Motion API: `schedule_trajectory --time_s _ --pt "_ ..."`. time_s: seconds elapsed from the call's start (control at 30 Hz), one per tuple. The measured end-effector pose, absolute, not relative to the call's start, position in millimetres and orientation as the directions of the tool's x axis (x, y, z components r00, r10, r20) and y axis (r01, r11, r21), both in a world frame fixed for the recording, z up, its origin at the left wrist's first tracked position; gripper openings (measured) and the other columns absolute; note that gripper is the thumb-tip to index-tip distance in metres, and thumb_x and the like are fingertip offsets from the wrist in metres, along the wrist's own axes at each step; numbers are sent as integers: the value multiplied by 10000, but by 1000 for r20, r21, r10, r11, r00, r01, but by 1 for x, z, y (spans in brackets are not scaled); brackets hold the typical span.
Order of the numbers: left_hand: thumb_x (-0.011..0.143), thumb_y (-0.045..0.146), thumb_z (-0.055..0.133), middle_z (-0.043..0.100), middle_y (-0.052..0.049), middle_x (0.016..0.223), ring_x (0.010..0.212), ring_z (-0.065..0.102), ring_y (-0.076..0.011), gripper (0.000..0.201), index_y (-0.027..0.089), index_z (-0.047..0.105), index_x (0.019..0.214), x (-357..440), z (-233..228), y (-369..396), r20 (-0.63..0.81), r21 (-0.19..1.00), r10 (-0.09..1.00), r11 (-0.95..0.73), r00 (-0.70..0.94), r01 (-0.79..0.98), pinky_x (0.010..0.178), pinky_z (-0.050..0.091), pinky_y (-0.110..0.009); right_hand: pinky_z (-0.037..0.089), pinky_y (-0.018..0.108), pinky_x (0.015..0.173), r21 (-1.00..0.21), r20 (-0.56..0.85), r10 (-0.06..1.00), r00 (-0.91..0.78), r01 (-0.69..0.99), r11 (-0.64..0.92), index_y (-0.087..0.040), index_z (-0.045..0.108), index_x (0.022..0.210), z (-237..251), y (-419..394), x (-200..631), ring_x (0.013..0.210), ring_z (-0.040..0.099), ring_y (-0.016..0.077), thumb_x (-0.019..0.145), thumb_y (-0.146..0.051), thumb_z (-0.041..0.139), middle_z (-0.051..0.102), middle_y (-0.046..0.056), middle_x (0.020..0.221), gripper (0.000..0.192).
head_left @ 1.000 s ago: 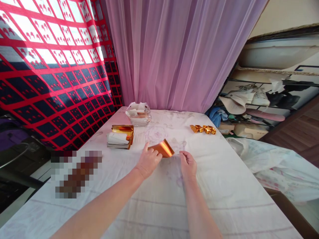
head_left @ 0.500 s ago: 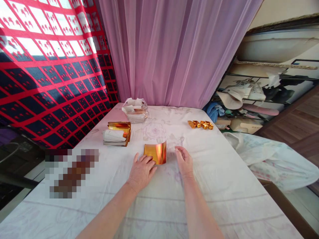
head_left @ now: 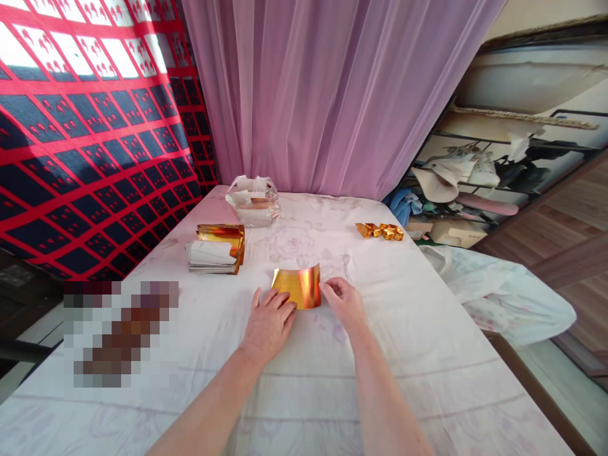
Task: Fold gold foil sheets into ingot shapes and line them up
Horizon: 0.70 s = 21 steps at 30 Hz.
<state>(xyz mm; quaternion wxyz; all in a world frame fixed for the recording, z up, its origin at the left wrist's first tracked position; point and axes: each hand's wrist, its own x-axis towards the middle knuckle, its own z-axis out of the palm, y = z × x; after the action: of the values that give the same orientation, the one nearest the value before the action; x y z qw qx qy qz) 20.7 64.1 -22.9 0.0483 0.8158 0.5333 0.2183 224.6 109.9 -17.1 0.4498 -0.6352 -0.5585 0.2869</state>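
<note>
A shiny gold foil paper sheet (head_left: 299,288) lies on the table in front of me, its right side curling up. My left hand (head_left: 270,316) rests flat on its lower left part, fingers spread. At the right edge of the sheet, my right hand (head_left: 346,304) has its thumb and forefinger pinched together at the foil; the other fingers are curled. To the left stands a stack of gold foil sheets (head_left: 221,237) with white backs showing. Several folded gold foil pieces (head_left: 380,231) sit in a row at the far right.
A clear plastic bag (head_left: 254,202) with papers in it stands at the back of the table. A pale flowered cloth (head_left: 304,386) covers the table. A blurred patch (head_left: 121,332) hides something at the left. Shelves with shoes and a white bag (head_left: 513,297) are at the right.
My right hand has moved left to the sheet's right edge and its fingers have closed there. My left hand stays on the foil. The view has shifted slightly.
</note>
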Motion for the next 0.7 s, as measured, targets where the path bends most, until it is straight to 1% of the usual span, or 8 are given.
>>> schedule_trajectory --time_s 0.2,0.3,0.4,0.47,0.53,0.6,0.63,0.7 --pt "946 246 548 692 -36 1202 1238 558 -283 187 284 699 1051 20 -22 63 294 316 892 -429 342 847 1137 264 -609 453 300 564 -853 126 972 200 523 3 -231 711 705 -14 108 225 579 611 191 709 -457 576 695 16 631 263" --pt "949 254 539 681 -47 1231 1249 550 -288 202 280 695 1075 20 -22 64 282 326 897 -423 340 845 1142 262 -612 443 303 549 -830 164 959 230 558 9 -241 707 679 -15 109 227 550 593 190 697 -439 557 677 6 594 248" --pt "937 254 549 658 -63 1287 1273 535 -299 239 273 675 1139 19 -23 65 290 327 900 -412 325 850 1144 267 -613 454 313 580 -812 232 928 292 584 19 -233 705 735 -12 110 228 586 604 195 738 -446 531 688 20 637 275" --pt "932 252 548 635 -77 1334 1291 522 -311 280 265 657 1189 19 -23 65 295 318 901 -407 319 857 1144 267 -624 473 319 628 -787 343 876 339 612 71 -218 699 804 -8 109 228 632 617 192 792 -438 517 709 42 721 285" --pt "933 256 538 610 -87 1377 1318 500 -328 310 253 642 1225 19 -24 65 288 312 904 -402 317 861 1140 264 -645 484 315 643 -694 563 752 342 689 207 -207 686 849 -2 107 228 657 623 185 860 -396 514 718 62 785 255" --pt "933 267 532 584 -90 1414 1342 477 -342 323 241 635 1238 18 -25 65 283 314 907 -396 313 863 1134 266 -656 495 310 656 -544 740 628 243 765 345 -209 670 864 4 105 227 717 638 189 912 -326 520 720 72 819 196" --pt "933 275 530 570 -91 1431 1351 468 -346 331 238 630 1246 18 -26 66 287 316 908 -391 306 864 1132 268 -656 504 313 682 -462 799 576 173 789 404 -213 663 875 7 103 227 762 646 195 925 -286 525 721 72 831 164" --pt "935 280 517 554 -93 1448 1357 464 -344 358 239 606 1279 15 -30 68 308 334 911 -374 274 865 1129 281 -645 518 329 755 -328 862 505 47 811 485 -222 656 920 11 97 225 830 648 197 929 -208 539 719 66 863 118"
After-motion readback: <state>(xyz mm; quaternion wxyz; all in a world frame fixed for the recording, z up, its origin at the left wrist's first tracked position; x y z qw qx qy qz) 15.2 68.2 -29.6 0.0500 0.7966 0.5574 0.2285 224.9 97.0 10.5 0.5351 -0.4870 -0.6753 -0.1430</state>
